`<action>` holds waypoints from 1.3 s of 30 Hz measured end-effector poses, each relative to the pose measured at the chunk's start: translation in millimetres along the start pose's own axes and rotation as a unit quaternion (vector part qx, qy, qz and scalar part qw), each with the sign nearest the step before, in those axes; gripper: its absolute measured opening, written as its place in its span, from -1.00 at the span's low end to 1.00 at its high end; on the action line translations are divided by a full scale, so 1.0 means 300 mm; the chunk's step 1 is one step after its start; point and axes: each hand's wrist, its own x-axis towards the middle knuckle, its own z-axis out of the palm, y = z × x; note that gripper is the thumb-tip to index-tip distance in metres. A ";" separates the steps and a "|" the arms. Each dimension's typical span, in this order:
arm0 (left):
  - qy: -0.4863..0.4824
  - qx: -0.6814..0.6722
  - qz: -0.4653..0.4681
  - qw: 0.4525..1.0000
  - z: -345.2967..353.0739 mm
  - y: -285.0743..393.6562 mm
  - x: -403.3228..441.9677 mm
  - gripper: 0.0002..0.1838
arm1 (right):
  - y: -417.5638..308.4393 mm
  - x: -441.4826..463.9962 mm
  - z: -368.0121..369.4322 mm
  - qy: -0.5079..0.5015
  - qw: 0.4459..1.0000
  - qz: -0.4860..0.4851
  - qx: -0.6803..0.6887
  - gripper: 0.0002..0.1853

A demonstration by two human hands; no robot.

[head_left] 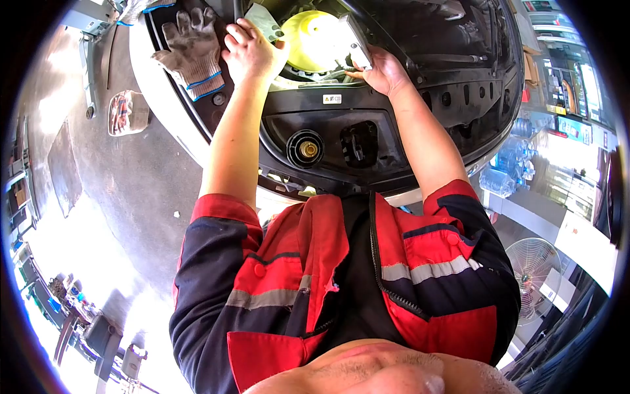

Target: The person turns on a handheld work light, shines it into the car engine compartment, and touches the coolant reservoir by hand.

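Note:
Over the open engine bay, my right hand [386, 71] is closed around a slim silver-grey work light [356, 43]. A strong white glow falls from it onto a round yellow-green part [303, 41]. My left hand [252, 58] is on the left side of that part, fingers curled and thumb apart. Beside its fingertips is a pale flat piece [264, 23]; whatever the fingers grip is hidden. Below both hands runs a black front panel [289, 102] with a small warning label [332, 99] and a round opening with a brass-coloured centre [307, 149].
A pair of dirty grey work gloves [190, 49] lies on the car's left edge. On the floor stands a patterned cloth-like bundle [128, 113]. Large water bottles [508, 161] and a standing fan [533, 279] are at the right. Shelving lines the far right.

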 end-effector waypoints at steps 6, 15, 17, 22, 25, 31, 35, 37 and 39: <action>0.008 0.006 0.001 1.000 0.008 -0.001 0.002 0.07 | 0.007 0.089 -0.180 -0.219 0.971 0.043 0.084 -0.58; 0.001 0.002 0.002 1.000 0.000 -0.001 0.000 0.06 | 0.005 0.016 -0.030 -0.001 1.000 0.004 0.004 -0.68; 0.001 0.004 0.002 1.000 0.002 -0.003 0.000 0.06 | 0.012 0.043 -0.076 -0.007 1.000 0.005 0.006 -0.58; -0.002 0.001 0.001 1.000 -0.003 -0.002 0.000 0.07 | 0.012 0.039 -0.070 -0.003 1.000 0.004 0.004 -0.59; -0.003 0.000 0.000 1.000 -0.004 0.000 0.000 0.07 | 0.011 0.038 -0.065 0.000 1.000 0.006 0.006 -0.59; -0.004 0.000 0.001 1.000 -0.007 0.000 -0.001 0.07 | 0.000 0.003 -0.008 -0.008 1.000 0.005 0.004 -0.71; -0.004 -0.001 0.001 1.000 -0.005 -0.002 0.000 0.08 | 0.000 0.006 -0.011 -0.005 1.000 0.008 0.004 -0.72; -0.003 -0.001 0.002 1.000 -0.004 -0.002 -0.001 0.08 | 0.000 0.001 -0.004 -0.002 1.000 0.007 0.005 -0.72; 0.002 0.000 0.004 1.000 0.000 -0.003 0.000 0.08 | 0.000 0.001 -0.002 -0.001 1.000 0.003 0.005 -0.72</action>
